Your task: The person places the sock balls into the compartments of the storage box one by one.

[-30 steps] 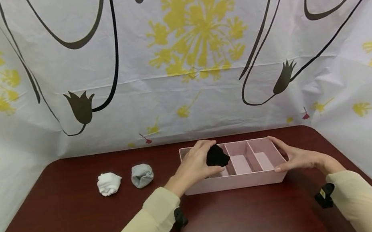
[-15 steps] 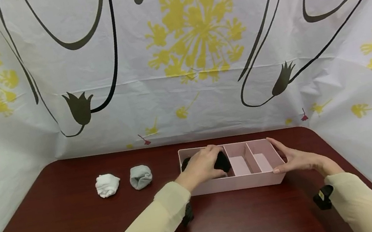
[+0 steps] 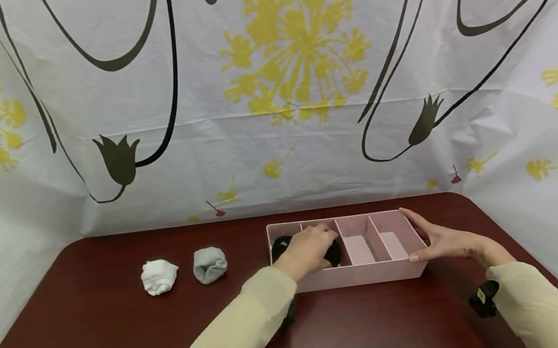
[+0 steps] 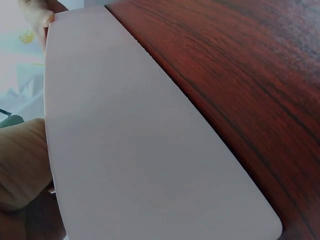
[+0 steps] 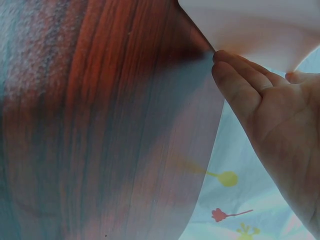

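A pink divided box point(image 3: 361, 275) stands at the back of the table, right of the middle. My left hand point(image 3: 308, 249) reaches into its second compartment from the left, fingers bent over a black rolled sock point(image 3: 333, 254) that they partly hide. Another black rolled sock point(image 3: 281, 246) lies in the leftmost compartment. My right hand point(image 3: 445, 240) grips the box's right end, thumb on the front rim; in the right wrist view its fingers point(image 5: 240, 85) lie against the end wall. The left wrist view shows mostly the box's outer side point(image 4: 135, 130).
A white rolled sock point(image 3: 159, 277) and a grey rolled sock point(image 3: 210, 264) sit on the dark red wooden table point(image 3: 92, 343), left of the box. The box's two right compartments hold nothing visible. A patterned white sheet point(image 3: 233, 163) hangs behind the table and along its sides.
My left hand has lowered the black sock from above the box into the second compartment, uncovering the leftmost one. The right hand keeps its place on the box.
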Tool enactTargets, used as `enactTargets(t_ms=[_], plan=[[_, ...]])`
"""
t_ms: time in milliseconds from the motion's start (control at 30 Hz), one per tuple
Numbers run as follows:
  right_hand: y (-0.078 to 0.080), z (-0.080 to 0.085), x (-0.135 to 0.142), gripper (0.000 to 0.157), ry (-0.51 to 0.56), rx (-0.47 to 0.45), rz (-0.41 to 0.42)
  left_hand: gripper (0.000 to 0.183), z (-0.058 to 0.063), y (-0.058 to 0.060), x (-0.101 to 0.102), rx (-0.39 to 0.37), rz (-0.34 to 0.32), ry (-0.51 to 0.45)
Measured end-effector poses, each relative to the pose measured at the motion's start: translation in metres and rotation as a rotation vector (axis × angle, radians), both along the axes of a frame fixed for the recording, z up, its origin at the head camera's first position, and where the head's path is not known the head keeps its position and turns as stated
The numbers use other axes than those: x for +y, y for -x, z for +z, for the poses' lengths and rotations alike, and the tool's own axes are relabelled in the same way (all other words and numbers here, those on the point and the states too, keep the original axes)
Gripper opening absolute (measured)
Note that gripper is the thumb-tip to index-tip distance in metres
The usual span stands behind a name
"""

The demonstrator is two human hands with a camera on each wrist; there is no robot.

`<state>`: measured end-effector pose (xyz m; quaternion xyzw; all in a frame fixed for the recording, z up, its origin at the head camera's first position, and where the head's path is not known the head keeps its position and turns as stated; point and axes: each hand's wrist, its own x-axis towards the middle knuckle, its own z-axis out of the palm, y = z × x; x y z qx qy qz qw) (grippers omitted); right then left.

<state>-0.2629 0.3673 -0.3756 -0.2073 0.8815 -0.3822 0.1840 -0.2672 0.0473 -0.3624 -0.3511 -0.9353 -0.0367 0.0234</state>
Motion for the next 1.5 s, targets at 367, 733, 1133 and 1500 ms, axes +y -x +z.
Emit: enactTargets(t_ms=[367,733,1133,1500], plan=[[-0.001,-0.001,-0.003,0.109,-0.015,0.004,-0.012,0.052,-0.001,-0.002,0.000,-0.006,0.022,0.010],[0.000,-0.005,-0.004,0.109,0.005,-0.004,-0.001,0.064,-0.005,-0.015,-0.015,0.026,-0.007,-0.180],[0.001,-0.001,-0.002,0.109,0.011,-0.015,0.003,0.079,0.000,-0.072,-0.075,-0.062,-0.078,-0.591],[0.001,-0.001,0.000,0.107,0.022,-0.023,0.004,0.083,-0.014,-0.058,-0.170,0.009,0.133,-0.592]])
